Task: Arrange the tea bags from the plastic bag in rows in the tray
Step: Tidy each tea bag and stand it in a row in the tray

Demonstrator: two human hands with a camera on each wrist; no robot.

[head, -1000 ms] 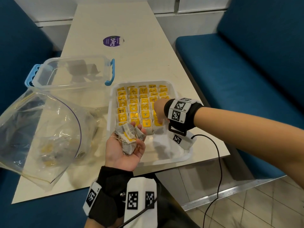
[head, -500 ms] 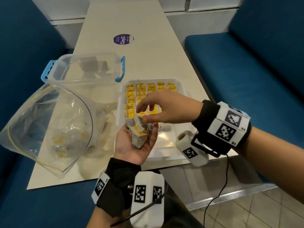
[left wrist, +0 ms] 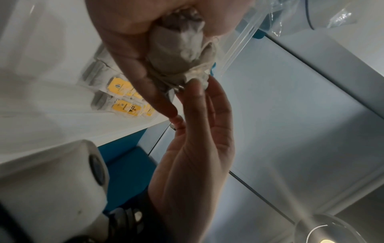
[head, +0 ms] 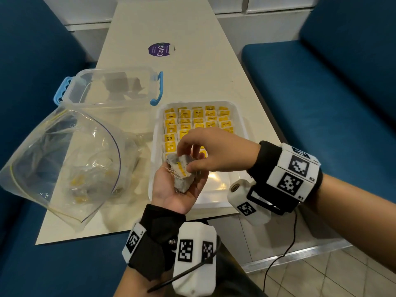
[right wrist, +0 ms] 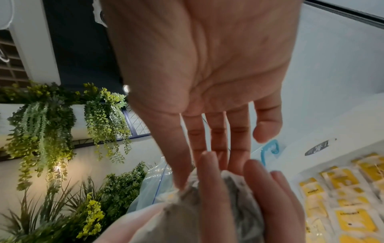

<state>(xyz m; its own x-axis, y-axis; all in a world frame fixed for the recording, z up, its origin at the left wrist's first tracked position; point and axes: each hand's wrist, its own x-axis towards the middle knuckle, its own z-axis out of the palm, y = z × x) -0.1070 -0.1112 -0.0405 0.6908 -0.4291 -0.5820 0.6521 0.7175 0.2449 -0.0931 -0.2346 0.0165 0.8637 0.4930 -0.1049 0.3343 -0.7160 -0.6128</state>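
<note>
My left hand (head: pixel 167 189) is palm up over the near left part of the white tray (head: pixel 220 189), cupping a clump of grey tea bags (head: pixel 182 179) with strings and a yellow tag. My right hand (head: pixel 214 151) reaches over it from the right, and its thumb and fingers pinch one tea bag at the top of the clump. The left wrist view shows the clump (left wrist: pixel 176 54) between both hands. Several rows of yellow-tagged tea bags (head: pixel 197 121) fill the tray's far half. The clear plastic bag (head: pixel 64 159) lies open on the left with a few tea bags inside.
A clear container with blue handles (head: pixel 111 91) stands behind the plastic bag. A purple sticker (head: pixel 160 50) lies further up the white table. Blue benches (head: pixel 321 93) flank the table on both sides. The tray's near end sits close to the table's front edge.
My right hand has left the tray's rows and come left to the clump in my left palm, where its fingers now pinch a tea bag. The left hand stays about where it was.
</note>
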